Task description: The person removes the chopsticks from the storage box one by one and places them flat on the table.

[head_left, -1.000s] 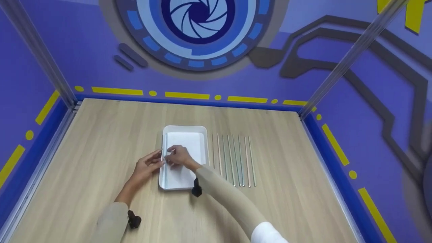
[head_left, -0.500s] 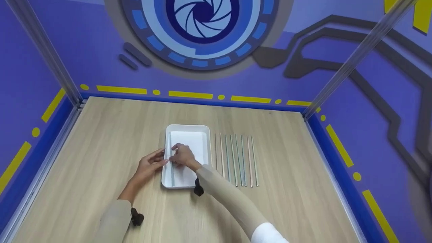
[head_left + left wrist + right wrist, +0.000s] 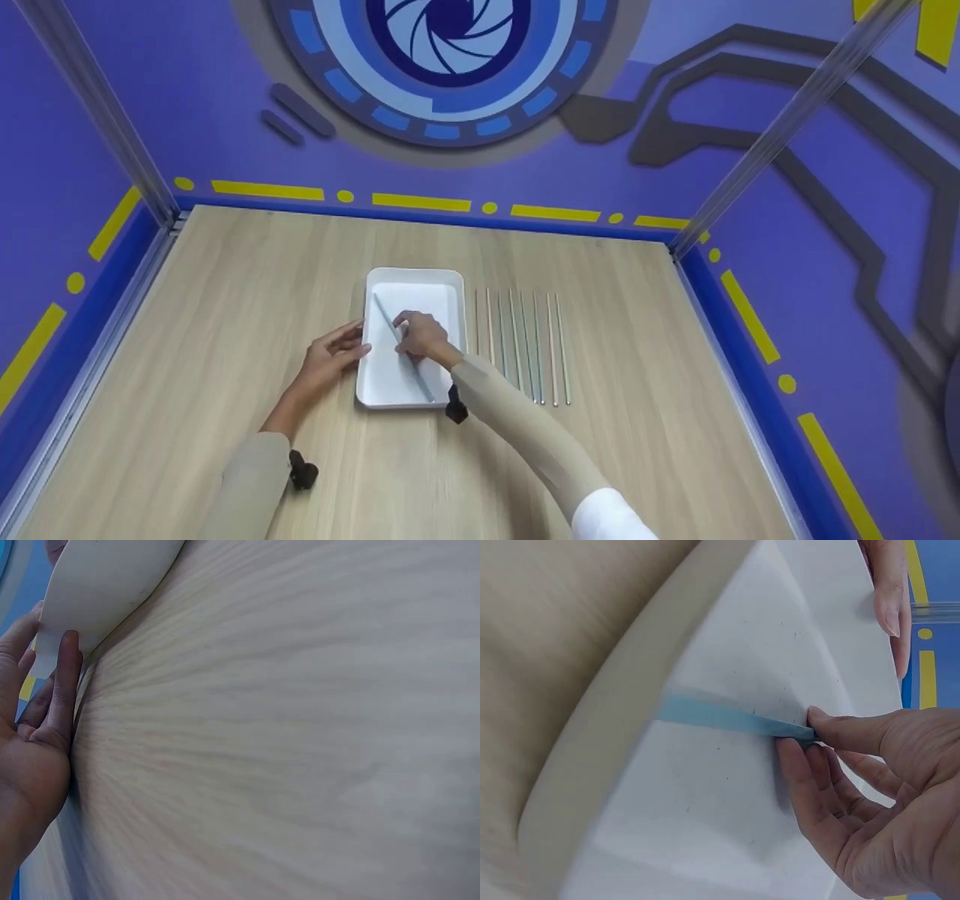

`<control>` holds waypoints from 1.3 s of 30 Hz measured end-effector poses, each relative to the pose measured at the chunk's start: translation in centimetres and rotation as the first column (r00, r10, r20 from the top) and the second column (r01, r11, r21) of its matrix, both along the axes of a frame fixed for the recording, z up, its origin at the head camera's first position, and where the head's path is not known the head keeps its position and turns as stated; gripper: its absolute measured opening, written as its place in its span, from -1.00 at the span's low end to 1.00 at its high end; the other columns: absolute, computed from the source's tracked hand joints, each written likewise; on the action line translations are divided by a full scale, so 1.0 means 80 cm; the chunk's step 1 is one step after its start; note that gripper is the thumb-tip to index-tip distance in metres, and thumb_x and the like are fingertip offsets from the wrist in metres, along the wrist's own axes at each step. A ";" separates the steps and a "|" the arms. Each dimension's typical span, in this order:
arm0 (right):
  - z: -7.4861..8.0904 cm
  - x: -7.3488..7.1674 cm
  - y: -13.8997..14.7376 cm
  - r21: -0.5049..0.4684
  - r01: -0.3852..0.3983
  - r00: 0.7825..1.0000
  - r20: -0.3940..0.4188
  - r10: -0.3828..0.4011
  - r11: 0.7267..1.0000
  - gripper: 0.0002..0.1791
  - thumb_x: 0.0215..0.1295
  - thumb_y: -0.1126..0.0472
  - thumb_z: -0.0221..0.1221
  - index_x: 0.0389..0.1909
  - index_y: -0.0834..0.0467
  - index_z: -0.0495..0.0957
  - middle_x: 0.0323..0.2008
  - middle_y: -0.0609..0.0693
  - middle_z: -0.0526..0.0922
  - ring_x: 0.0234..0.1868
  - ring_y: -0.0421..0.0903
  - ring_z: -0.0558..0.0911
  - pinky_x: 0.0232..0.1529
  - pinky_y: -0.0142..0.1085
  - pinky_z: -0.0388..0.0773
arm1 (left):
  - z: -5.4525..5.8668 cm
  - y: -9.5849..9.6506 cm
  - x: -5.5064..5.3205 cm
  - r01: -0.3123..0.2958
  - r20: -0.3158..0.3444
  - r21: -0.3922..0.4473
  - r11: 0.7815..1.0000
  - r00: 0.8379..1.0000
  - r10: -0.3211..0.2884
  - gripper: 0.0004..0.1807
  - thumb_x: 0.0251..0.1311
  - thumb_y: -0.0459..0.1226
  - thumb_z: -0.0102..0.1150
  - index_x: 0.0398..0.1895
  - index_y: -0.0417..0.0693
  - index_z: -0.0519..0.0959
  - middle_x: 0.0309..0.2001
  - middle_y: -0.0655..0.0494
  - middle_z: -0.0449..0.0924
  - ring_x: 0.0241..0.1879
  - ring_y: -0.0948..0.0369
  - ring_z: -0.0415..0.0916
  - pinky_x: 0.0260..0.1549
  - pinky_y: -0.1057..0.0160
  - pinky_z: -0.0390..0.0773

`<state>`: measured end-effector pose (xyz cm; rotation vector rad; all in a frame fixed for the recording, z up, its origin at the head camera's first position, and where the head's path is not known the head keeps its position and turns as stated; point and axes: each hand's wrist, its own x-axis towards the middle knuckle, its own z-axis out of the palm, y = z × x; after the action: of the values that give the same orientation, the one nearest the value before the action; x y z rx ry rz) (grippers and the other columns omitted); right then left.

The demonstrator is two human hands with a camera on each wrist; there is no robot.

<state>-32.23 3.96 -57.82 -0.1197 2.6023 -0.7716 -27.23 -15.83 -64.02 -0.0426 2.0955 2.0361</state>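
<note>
A white rectangular tray (image 3: 390, 382) sits on the wooden table. My right hand (image 3: 424, 335) is over the inside of the tray and pinches a thin light blue stick (image 3: 421, 382) between thumb and fingertips. The stick slants across the tray, its far end by the back left corner and its near end by the front right. Close up in the right wrist view, the stick (image 3: 712, 712) looks flat-faced and runs toward the tray wall. My left hand (image 3: 330, 356) touches the tray's left side. Its fingers (image 3: 66, 682) extend along the outer wall in the left wrist view.
Several thin metallic rods (image 3: 537, 345) in green, blue and pinkish tones lie side by side to the right of the tray. Blue-purple panels (image 3: 570, 180) with yellow marks enclose the table (image 3: 645, 360) at the back and both sides.
The light blue stick has turned from lying along the tray's left side to a diagonal, its near end swinging right. My right hand moved right with it. My left hand stays at the rim.
</note>
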 end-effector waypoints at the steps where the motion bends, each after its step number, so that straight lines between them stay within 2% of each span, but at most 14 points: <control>1: 0.001 -0.001 0.002 0.005 -0.005 1.000 0.000 0.005 1.000 -0.50 0.23 0.30 0.42 0.20 0.03 0.59 -0.27 -0.02 0.70 -0.47 -0.15 0.71 -0.56 -0.45 0.49 | 0.001 0.000 -0.001 0.004 0.001 -0.003 1.000 1.000 -0.004 -0.29 0.31 -0.16 0.36 0.50 -0.04 0.36 0.38 -0.18 0.45 0.14 0.19 0.52 0.03 0.37 0.67; 4: 0.005 -0.003 0.009 0.005 -0.012 1.000 0.009 0.012 1.000 -0.48 0.21 0.32 0.42 0.20 0.05 0.59 -0.18 0.02 0.74 -0.45 -0.13 0.74 -0.50 -0.40 0.60 | 0.004 0.000 -0.004 0.011 -0.004 -0.008 1.000 1.000 -0.011 -0.29 0.32 -0.16 0.36 0.50 -0.04 0.36 0.37 -0.20 0.45 0.14 0.17 0.52 0.03 0.38 0.66; 9: 0.007 -0.006 0.021 -0.051 0.000 1.000 0.031 0.002 0.999 -0.45 0.18 0.39 0.43 0.21 0.08 0.59 -0.11 0.09 0.75 -0.38 -0.09 0.76 -0.39 -0.30 0.74 | 0.003 0.000 -0.005 0.010 -0.010 0.004 1.000 1.000 -0.010 -0.29 0.33 -0.18 0.35 0.51 -0.05 0.35 0.36 -0.22 0.45 0.10 0.22 0.53 0.01 0.36 0.67; 14: 0.010 -0.007 0.030 -0.136 0.019 0.998 0.060 -0.011 0.991 -0.43 0.16 0.46 0.40 0.22 0.12 0.57 -0.16 0.12 0.73 -0.40 -0.03 0.76 -0.43 -0.24 0.76 | 0.002 -0.003 -0.003 0.001 0.005 -0.001 1.000 1.000 -0.001 -0.29 0.32 -0.17 0.35 0.50 -0.04 0.36 0.36 -0.19 0.45 0.08 0.27 0.54 0.00 0.37 0.67; 18: 0.014 -0.009 0.037 -0.218 0.049 0.997 0.076 -0.033 0.975 -0.44 0.18 0.49 0.38 0.22 0.16 0.57 -0.25 0.11 0.71 -0.41 -0.01 0.75 -0.45 -0.21 0.76 | 0.002 -0.004 -0.004 0.002 -0.006 -0.004 1.000 1.000 -0.002 -0.27 0.31 -0.15 0.37 0.51 -0.05 0.35 0.36 -0.20 0.44 0.07 0.29 0.54 -0.02 0.41 0.66; 24: 0.019 -0.008 0.049 -0.335 0.086 0.994 0.094 -0.058 0.938 -0.46 0.22 0.47 0.35 0.24 0.22 0.55 -0.33 0.08 0.70 -0.38 0.00 0.77 -0.37 -0.17 0.78 | 0.002 -0.003 -0.003 0.003 -0.015 -0.011 1.000 1.000 -0.003 -0.29 0.32 -0.15 0.35 0.50 -0.05 0.36 0.35 -0.19 0.45 0.08 0.24 0.51 -0.05 0.44 0.65; 33: 0.022 -0.007 0.074 -0.501 0.193 0.977 0.181 -0.116 0.844 -0.45 0.26 0.50 0.31 0.29 0.35 0.50 -0.19 0.26 0.75 -0.19 0.09 0.80 -0.28 -0.13 0.79 | 0.002 0.000 0.001 0.012 -0.029 -0.027 1.000 0.999 -0.013 -0.28 0.33 -0.14 0.34 0.51 -0.05 0.35 0.35 -0.21 0.45 0.09 0.24 0.52 -0.02 0.46 0.63; 39: 0.027 -0.009 0.090 -0.528 0.222 0.969 0.216 -0.123 0.819 -0.41 0.26 0.48 0.31 0.32 0.40 0.45 -0.07 0.36 0.74 -0.14 0.13 0.80 -0.29 -0.17 0.78 | 0.003 0.000 0.001 0.012 -0.021 -0.031 0.999 1.000 -0.013 -0.28 0.33 -0.13 0.34 0.51 -0.05 0.35 0.36 -0.20 0.44 0.11 0.24 0.52 -0.01 0.49 0.61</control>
<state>-32.97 11.14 -55.69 0.0212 2.1739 -1.5156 -27.18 -15.82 -63.82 -0.0124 2.1344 2.0059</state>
